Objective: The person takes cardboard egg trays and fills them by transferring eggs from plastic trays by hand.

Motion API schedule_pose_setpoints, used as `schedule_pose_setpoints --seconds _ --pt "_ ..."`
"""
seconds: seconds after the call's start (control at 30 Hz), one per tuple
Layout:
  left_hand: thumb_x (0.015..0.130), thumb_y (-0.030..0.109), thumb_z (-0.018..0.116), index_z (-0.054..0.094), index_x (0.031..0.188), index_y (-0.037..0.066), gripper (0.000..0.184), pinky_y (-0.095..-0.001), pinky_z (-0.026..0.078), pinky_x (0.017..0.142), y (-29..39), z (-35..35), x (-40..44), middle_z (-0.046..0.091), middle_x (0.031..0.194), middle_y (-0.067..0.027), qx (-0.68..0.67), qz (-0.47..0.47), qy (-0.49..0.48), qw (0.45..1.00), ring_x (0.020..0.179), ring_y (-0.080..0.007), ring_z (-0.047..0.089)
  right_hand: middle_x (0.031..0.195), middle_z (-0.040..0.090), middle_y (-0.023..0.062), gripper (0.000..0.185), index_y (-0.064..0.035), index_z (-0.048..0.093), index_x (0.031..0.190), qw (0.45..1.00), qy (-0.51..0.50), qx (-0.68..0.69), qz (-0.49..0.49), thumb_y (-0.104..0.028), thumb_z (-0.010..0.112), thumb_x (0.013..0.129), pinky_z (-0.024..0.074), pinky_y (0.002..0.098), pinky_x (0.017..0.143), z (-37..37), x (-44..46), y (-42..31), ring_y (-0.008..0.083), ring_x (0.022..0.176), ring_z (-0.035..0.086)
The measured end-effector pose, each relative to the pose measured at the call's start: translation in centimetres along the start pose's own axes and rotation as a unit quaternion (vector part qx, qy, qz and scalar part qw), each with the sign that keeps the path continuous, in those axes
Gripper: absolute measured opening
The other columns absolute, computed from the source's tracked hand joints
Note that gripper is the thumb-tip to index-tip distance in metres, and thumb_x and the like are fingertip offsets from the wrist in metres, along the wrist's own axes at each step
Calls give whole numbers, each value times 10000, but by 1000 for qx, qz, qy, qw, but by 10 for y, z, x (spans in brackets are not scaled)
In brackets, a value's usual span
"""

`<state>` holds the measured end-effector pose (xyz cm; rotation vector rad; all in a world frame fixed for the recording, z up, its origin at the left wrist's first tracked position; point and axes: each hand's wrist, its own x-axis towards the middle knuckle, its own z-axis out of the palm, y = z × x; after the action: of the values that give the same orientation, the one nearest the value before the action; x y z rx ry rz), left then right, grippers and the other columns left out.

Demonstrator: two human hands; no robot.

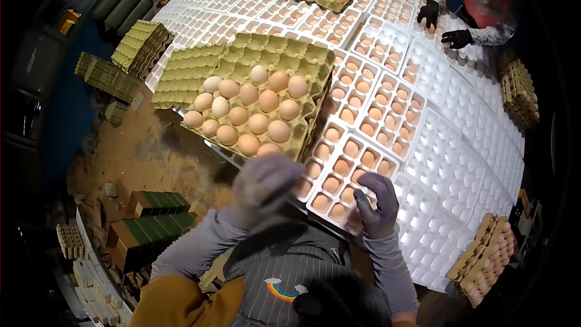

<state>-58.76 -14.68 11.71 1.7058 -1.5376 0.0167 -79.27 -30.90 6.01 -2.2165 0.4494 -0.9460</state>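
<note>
My gloved left hand (266, 186) is smeared by motion at the near edge of a pulp egg tray (296, 45), close to an egg (270, 149) in its front row; whether it holds anything is unclear. The tray carries several brown eggs and has bare cups at the back, and it rests on more pulp trays. Over the right side of a white foam tray (310, 204) is my gloved right hand (378, 207), thumb and fingers curved but apart, nothing visible between them. Brown eggs (342, 167) sit in that tray's compartments, close to the fingertips.
White foam trays (445, 139) cover the table, egg-filled on the left, bare on the right. A co-worker's black-gloved hand (457, 39) reaches over the far right. Pulp trays with eggs (484, 260) stand near right; stacked pulp trays (142, 48) stand left.
</note>
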Motion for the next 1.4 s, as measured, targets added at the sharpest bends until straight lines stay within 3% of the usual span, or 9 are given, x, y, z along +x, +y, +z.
schedule_pose_setpoints --seconds 0.4,0.57,0.67,0.87,0.93,1.03,1.17,1.33,1.4 --pt "898 229 677 627 1294 174 403 -449 386 1101 -212 -68 128 589 1340 -110 195 33 -226 954 1323 -318 474 1014 672 112 467 -105 643 1216 996 -74 -30 48 -106 738 759 510 380 889 118 191 12 263 946 637" --pt "939 211 639 599 1282 110 360 -412 508 995 -220 -104 134 631 1180 -117 -218 -162 -222 937 1117 -280 613 1051 669 103 446 -92 621 1242 986 -139 -61 64 -135 739 814 505 370 882 117 199 5 253 964 637" --pt "1017 302 534 584 1211 54 319 -356 550 957 -240 -142 122 627 1103 -58 -588 -358 -23 725 1054 -208 641 1053 661 99 508 -114 626 1219 972 -176 -154 -7 -137 789 739 490 388 839 124 200 7 298 975 610" --pt "839 282 771 619 1279 107 497 -393 555 841 -240 -169 90 511 1276 -86 75 -154 -316 933 995 -242 640 1042 644 45 302 -19 634 1153 862 -9 390 324 -157 629 885 518 293 835 109 217 2 127 990 633" --pt "833 280 770 625 1254 101 480 -422 542 882 -244 -162 83 516 1275 -117 125 -127 -340 923 1061 -298 630 1032 637 50 356 -67 637 1167 940 -154 158 260 -307 610 906 526 310 805 114 238 2 154 905 653" --pt "834 292 762 629 1228 96 460 -426 537 886 -250 -163 86 514 1289 -117 88 -116 -342 929 1053 -315 628 995 621 74 412 -159 664 1121 867 -365 -314 127 -428 735 816 527 395 775 142 248 -24 258 872 665" --pt "819 268 766 629 1201 93 442 -423 531 889 -255 -167 88 524 1270 -114 37 -151 -335 929 1043 -325 624 1043 642 59 449 -109 663 1102 853 -387 -333 110 -413 762 787 540 395 748 143 255 -20 237 922 681" --pt "878 265 727 592 1269 80 453 -382 534 889 -255 -171 91 563 1248 -95 71 -91 -352 929 1040 -284 637 1264 570 80 518 -41 611 1234 803 -150 456 354 -208 746 763 543 365 841 126 257 -36 204 1000 652" --pt "903 221 687 563 1306 56 453 -337 533 871 -257 -173 95 612 1197 -73 -221 -305 -232 897 1013 -204 639 1299 531 99 449 -83 628 1189 902 -290 230 223 -239 736 781 538 408 870 137 259 -32 253 1118 595"
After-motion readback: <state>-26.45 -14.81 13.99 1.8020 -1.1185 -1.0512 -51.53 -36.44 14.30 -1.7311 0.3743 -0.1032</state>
